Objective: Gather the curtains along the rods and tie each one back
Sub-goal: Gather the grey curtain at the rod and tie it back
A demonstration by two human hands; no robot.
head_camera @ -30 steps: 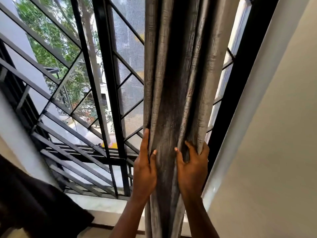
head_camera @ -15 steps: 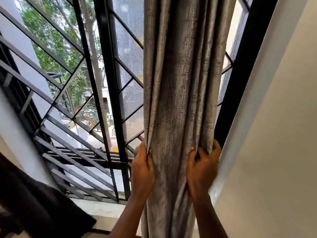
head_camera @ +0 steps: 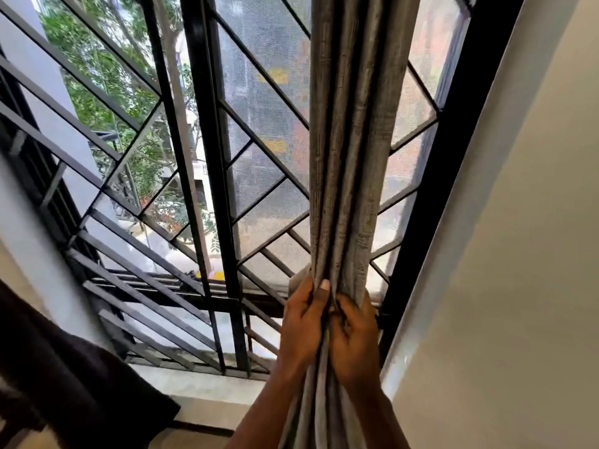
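- The grey curtain [head_camera: 350,150] hangs bunched in narrow pleats at the right end of the black window grille [head_camera: 210,163], near the wall [head_camera: 518,286].
- The left hand [head_camera: 303,322] and right hand [head_camera: 355,332] meet around the bundle. Each grip is clenched on the folds, likely squeezing them into one column for tying.
- No tie-back shows; it may be hidden behind the fabric.

No legible text, label, brand or number; faint marks on the distant white building [head_camera: 204,176] unreadable.
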